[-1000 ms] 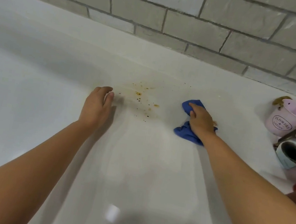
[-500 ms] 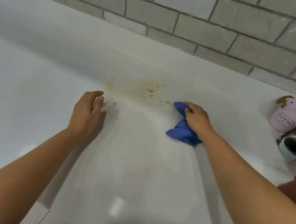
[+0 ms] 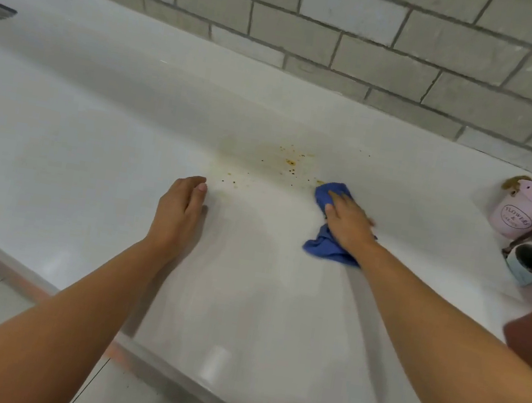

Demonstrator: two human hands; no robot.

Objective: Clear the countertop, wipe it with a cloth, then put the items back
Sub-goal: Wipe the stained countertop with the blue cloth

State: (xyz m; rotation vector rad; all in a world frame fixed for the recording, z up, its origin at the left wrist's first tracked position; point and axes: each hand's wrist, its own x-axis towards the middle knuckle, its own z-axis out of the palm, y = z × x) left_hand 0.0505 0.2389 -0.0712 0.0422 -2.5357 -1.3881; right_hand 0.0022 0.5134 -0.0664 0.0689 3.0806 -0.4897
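Blue cloth (image 3: 321,246) under right hand (image 3: 350,219), fingers flat, pressing; brown spatter (image 3: 289,163) at its 11 o'clock. Left hand (image 3: 179,209) palm-down, fingers relaxed, on countertop (image 3: 91,158).

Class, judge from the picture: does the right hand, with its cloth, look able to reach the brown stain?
Probably yes. The right hand presses the cloth on the countertop at the right edge of the stain, with nothing between; the left hand rests on the stain's far side, out of the way.
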